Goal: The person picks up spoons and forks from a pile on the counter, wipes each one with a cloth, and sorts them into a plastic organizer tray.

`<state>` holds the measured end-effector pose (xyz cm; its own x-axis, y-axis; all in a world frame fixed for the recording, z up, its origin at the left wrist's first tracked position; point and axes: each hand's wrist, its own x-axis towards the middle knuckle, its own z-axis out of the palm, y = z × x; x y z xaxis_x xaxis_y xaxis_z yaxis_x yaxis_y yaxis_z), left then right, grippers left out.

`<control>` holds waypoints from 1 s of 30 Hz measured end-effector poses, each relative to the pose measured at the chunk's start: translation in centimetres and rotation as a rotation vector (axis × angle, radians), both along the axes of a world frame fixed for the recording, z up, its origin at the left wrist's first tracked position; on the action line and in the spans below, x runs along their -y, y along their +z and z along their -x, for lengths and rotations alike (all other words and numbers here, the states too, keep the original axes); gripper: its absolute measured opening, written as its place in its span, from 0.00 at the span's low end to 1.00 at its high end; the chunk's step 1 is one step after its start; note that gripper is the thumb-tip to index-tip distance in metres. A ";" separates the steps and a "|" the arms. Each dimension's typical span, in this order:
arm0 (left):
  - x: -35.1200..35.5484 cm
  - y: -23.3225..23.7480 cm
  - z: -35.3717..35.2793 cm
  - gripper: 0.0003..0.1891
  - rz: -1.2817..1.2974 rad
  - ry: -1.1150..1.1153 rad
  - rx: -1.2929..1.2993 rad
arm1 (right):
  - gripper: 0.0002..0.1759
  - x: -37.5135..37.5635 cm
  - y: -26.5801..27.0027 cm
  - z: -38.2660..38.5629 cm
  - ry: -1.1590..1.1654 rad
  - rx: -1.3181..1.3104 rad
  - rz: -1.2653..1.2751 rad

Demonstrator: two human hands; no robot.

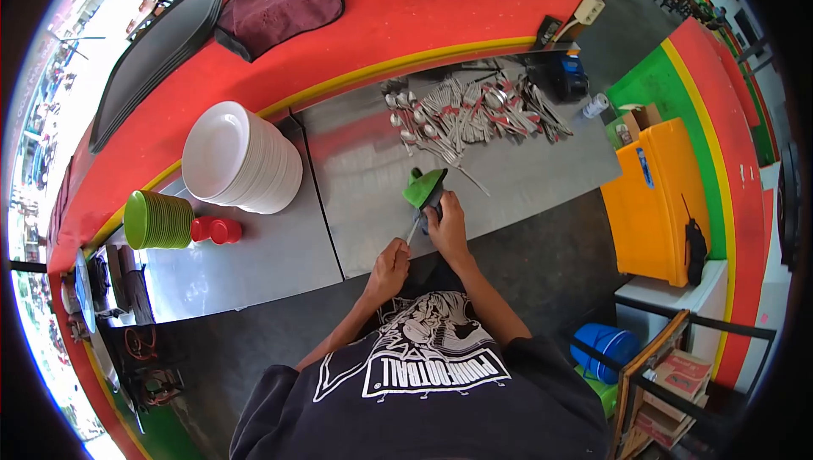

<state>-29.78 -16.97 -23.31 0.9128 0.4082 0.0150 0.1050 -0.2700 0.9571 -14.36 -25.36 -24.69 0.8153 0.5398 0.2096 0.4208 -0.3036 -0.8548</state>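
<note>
My left hand (391, 269) is closed around the lower end of a piece of cutlery (414, 227), whose thin metal handle shows between my two hands. The cutlery's upper end is hidden in a green and dark grey cloth (423, 187). Fingers of my right hand (449, 225) are wrapped round this cloth, pressing it about the cutlery. Both hands are over the front edge of the steel table (364, 198). Just beyond them lies a fork (461, 167), at the near side of a big pile of spoons and forks (483, 110).
Left on the table stand a stack of white plates (246, 159), a stack of green plates (159, 220) and red cups (217, 230). A red ledge (406, 16) with a maroon cloth (284, 7) runs behind. To the right is a yellow container (656, 206).
</note>
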 end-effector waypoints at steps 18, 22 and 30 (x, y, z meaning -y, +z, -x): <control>1.0 -1.0 5.1 0.12 0.504 0.016 -0.225 | 0.15 5.4 1.2 5.5 0.004 -0.591 -0.375; 1.4 -0.6 6.5 0.10 0.192 0.016 -0.191 | 0.17 2.5 -1.2 7.7 -0.080 -0.441 -0.348; 0.6 -0.2 9.2 0.09 0.170 0.084 -0.216 | 0.18 0.3 -2.0 8.8 -0.162 -0.254 -0.017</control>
<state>-38.99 -17.56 -23.51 0.8500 0.4629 -0.2516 0.3271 -0.0894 0.9408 -23.17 -25.68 -26.68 0.9180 0.3965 -0.0042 0.1400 -0.3340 -0.9321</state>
